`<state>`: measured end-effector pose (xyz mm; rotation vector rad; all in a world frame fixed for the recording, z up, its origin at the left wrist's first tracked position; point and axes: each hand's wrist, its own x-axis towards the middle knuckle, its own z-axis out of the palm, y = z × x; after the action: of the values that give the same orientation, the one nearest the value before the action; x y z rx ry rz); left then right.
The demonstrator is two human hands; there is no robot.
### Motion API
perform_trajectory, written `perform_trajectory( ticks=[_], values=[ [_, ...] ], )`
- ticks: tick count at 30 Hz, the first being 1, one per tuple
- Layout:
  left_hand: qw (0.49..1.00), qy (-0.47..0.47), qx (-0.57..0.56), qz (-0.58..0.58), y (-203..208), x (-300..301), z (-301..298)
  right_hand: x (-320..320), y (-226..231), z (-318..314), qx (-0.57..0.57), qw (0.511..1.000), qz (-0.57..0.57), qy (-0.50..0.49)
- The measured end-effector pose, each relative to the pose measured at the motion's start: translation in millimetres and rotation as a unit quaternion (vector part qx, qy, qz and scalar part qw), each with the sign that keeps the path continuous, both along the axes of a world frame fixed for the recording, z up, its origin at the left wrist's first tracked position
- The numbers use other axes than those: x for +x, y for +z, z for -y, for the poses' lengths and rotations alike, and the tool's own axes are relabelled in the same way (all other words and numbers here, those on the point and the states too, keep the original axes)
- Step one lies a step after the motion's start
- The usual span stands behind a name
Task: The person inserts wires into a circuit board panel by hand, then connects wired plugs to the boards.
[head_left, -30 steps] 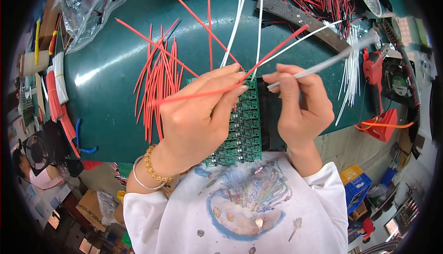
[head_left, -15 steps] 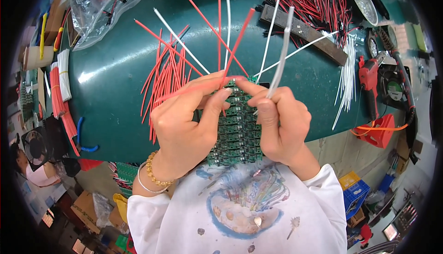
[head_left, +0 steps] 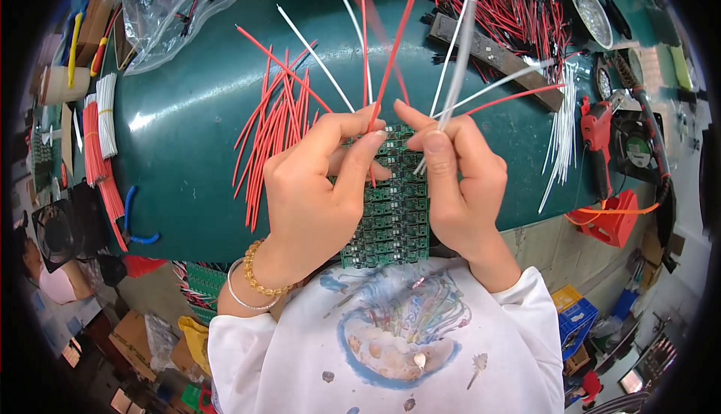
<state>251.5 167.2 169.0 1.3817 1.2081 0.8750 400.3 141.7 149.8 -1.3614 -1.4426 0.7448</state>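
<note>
Swung out rightward since the earlier frame: one red wire [head_left: 518, 98] | Pinched in left hand [head_left: 315, 188]: raised red wire [head_left: 393, 53] | Pinched in right hand [head_left: 466, 181]: white wire [head_left: 457, 68] | Below both: green circuit board [head_left: 387, 234] | Possible snagging or bending, from wires crossing.

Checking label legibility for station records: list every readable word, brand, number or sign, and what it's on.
No legible text to quote.
Black fan, right: green label, print too small to read.
Green circuit boards: any markings too small to read.
White shirt: printed picture, no lettering visible.
</note>
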Motion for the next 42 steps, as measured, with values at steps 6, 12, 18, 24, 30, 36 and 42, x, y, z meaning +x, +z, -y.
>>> perform_trajectory(
  ticks=[6,12,18,24,30,36,42],
  values=[
    [0.985,0.057,0.161,0.022,-5,-18,9,7,4,10,-0.017,0.989,-0.136,-0.060],
    [0.987,0.113,0.113,-0.013,-9,-32,12,1,2,13,0.024,0.996,-0.058,-0.062],
    [0.990,0.106,0.089,-0.008,-9,-29,16,-8,-7,7,0.101,0.994,0.022,-0.021],
    [0.992,0.100,0.068,0.019,-20,-27,18,-10,-14,4,0.127,0.991,0.028,-0.018],
    [0.989,0.084,0.117,-0.023,-23,-28,17,-12,-18,1,0.154,0.987,0.046,-0.026],
    [0.983,0.078,0.160,-0.044,-25,-28,17,-10,-17,1,0.150,0.987,0.052,-0.028],
    [0.974,0.057,0.208,-0.077,-23,-30,14,-11,-15,2,0.134,0.989,0.062,-0.026]
  ],
)
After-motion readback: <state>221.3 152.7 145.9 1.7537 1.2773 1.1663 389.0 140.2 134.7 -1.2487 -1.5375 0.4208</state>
